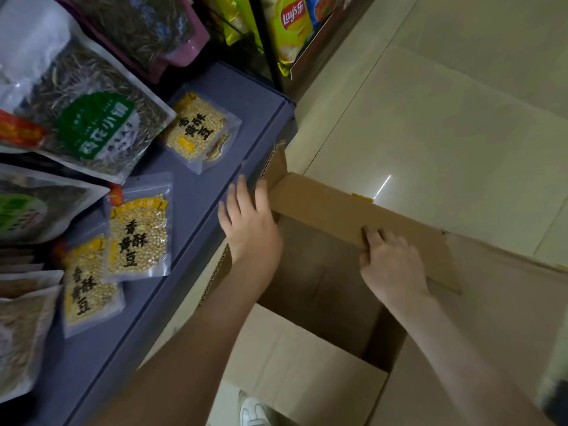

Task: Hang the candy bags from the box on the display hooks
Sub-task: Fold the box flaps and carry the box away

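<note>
The left hand (250, 222) lies flat with its fingers straight and spread. It rests on the corner where the cardboard box (347, 302) meets the purple shelf (196, 210). Its thumb touches the far flap (322, 204). The right hand (392, 262) is at 4 o'clock from the left hand, and the two are apart. Its fingers curl over the edge of the same far flap and hold it.

The cardboard box sits on the floor with its top open, just beside the purple shelf. Its near flap (307, 379) sticks out at 6 o'clock, toward the person. The inside is dark, so I can only make out what looks like the brown bottom.

Three see-through bags of yellow beans lie on the purple shelf. The first bean bag (196, 130) is at 11 o'clock from the left hand. The second bean bag (140, 235) is at 9 o'clock. The third bean bag (87, 287) is at 8 o'clock, and the second one lies partly on top of it.

A bigger bag with a round green label (92, 124) is at 10 o'clock. A yellow Lay's chip bag (292, 26) is at 12 o'clock, beside a black pole (267, 41). Shiny pale floor tiles (445, 118) spread out at 2 o'clock. A white shoe (255, 410) peeks in at 6 o'clock.
</note>
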Motion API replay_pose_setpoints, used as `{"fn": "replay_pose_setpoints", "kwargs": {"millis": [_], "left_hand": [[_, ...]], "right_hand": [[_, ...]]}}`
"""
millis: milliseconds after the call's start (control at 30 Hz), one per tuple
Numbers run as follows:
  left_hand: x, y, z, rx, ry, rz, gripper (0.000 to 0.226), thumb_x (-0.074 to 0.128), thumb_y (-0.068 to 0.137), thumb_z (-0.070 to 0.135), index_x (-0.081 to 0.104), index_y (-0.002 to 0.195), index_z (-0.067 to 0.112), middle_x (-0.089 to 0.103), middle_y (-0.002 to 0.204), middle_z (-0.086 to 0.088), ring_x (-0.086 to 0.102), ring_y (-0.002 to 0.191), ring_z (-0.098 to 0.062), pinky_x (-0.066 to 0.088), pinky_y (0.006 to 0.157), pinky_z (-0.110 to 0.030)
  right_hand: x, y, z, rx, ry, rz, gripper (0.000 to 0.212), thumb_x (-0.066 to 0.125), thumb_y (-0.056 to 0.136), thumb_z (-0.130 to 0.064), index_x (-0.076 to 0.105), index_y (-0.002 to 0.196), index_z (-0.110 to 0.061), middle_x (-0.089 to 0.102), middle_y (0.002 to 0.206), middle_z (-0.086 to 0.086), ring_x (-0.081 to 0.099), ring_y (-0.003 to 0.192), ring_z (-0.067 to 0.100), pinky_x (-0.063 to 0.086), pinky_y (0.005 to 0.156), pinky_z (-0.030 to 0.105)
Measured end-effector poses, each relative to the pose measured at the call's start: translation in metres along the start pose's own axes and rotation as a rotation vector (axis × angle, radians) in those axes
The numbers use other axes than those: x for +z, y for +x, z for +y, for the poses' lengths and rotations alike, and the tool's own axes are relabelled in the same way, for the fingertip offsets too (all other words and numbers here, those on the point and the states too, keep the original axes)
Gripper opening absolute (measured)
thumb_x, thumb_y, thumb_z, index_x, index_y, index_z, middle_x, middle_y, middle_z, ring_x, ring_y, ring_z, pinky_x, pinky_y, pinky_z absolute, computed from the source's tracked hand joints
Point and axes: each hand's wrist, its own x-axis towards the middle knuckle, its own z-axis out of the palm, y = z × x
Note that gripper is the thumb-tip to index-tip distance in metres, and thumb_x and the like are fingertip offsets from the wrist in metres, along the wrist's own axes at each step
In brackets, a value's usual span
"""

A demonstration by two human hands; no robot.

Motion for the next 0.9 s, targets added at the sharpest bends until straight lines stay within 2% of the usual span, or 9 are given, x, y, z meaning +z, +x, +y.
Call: {"fn": "replay_pose_setpoints", "kwargs": {"millis": [167,300,400,500,600,700,767,833,900], "left_hand": [[0.011,-0.040,-0.006,0.013,-0.078,-0.172,0.082,0.046,0.092,0.003,-0.010,0.148,0.023,0.017,0.156,-0.008,0.030,0.138,-0.026,0.029,0.115,-0.039],[0.031,-0.074,0.010,0.017,-0.149,-0.376,0.082,0.049,0.091,0.007,-0.011,0.141,0.032,0.041,0.139,-0.011,0.054,0.111,-0.027,0.052,0.088,-0.040],[0.061,-0.104,0.011,0.074,-0.087,-0.536,0.079,0.049,0.088,0.003,0.003,0.150,0.020,0.022,0.151,-0.013,0.035,0.132,-0.031,0.040,0.104,-0.043],[0.086,-0.126,0.006,0.004,-0.041,-0.690,0.092,0.049,0.088,-0.001,-0.013,0.150,0.025,-0.009,0.158,-0.011,0.005,0.145,-0.034,0.025,0.113,-0.052],[0.102,-0.142,0.000,-0.015,0.092,-0.706,0.098,0.051,0.091,0.004,-0.028,0.145,0.030,-0.021,0.156,-0.014,0.006,0.144,-0.041,0.031,0.109,-0.057],[0.109,-0.147,-0.004,0.042,0.115,-0.730,0.091,0.043,0.096,0.006,-0.034,0.140,0.030,0.009,0.154,-0.027,0.040,0.129,-0.044,0.045,0.099,-0.051],[0.109,-0.143,-0.002,-0.036,0.188,-0.764,0.098,0.045,0.094,0.005,-0.039,0.137,0.033,0.031,0.144,-0.028,0.059,0.106,-0.038,0.055,0.083,-0.047],[0.107,-0.143,-0.001,-0.038,0.221,-0.750,0.100,0.046,0.093,0.007,-0.042,0.136,0.027,0.048,0.131,-0.024,0.064,0.093,-0.033,0.055,0.073,-0.040],[0.104,-0.145,0.001,0.006,0.200,-0.729,0.095,0.044,0.095,0.006,-0.039,0.138,0.016,0.059,0.117,-0.021,0.065,0.082,-0.030,0.045,0.065,-0.035]], "right_hand": [[0.058,-0.015,-0.007,-0.009,-0.023,-0.265,0.061,0.032,0.098,-0.045,0.010,0.150,-0.022,0.021,0.155,0.005,0.024,0.140,0.025,0.020,0.112,0.039],[0.080,-0.022,0.000,0.023,0.017,-0.388,0.053,0.028,0.101,-0.041,0.013,0.150,-0.028,0.012,0.158,-0.001,0.014,0.144,0.022,0.008,0.116,0.043],[0.085,-0.039,0.014,0.138,0.027,-0.297,0.050,0.033,0.099,-0.036,0.021,0.147,-0.030,0.015,0.157,-0.003,0.009,0.144,0.020,0.000,0.116,0.049],[0.084,-0.066,0.047,0.434,0.007,-0.050,0.069,0.050,0.093,-0.028,0.013,0.150,-0.020,0.002,0.159,0.004,0.001,0.146,0.023,-0.007,0.114,0.053],[0.084,-0.101,0.094,0.808,0.095,0.101,0.096,0.069,0.079,-0.020,0.005,0.150,-0.014,-0.003,0.158,0.017,-0.003,0.145,0.031,-0.002,0.113,0.055],[0.091,-0.129,0.124,1.054,0.271,0.151,0.098,0.069,0.077,-0.018,0.003,0.149,-0.016,0.015,0.153,0.023,0.019,0.140,0.039,0.013,0.111,0.057],[0.097,-0.140,0.129,1.118,0.397,0.144,0.081,0.061,0.085,-0.024,0.010,0.147,-0.012,0.037,0.140,0.028,0.039,0.126,0.045,0.029,0.105,0.056],[0.097,-0.147,0.125,1.084,0.452,0.210,0.066,0.057,0.088,-0.028,0.026,0.138,0.000,0.046,0.129,0.029,0.045,0.118,0.047,0.038,0.098,0.056],[0.087,-0.154,0.110,1.022,0.504,0.257,0.060,0.058,0.088,-0.025,0.030,0.136,-0.003,0.046,0.129,0.023,0.048,0.115,0.044,0.043,0.094,0.054]]}}
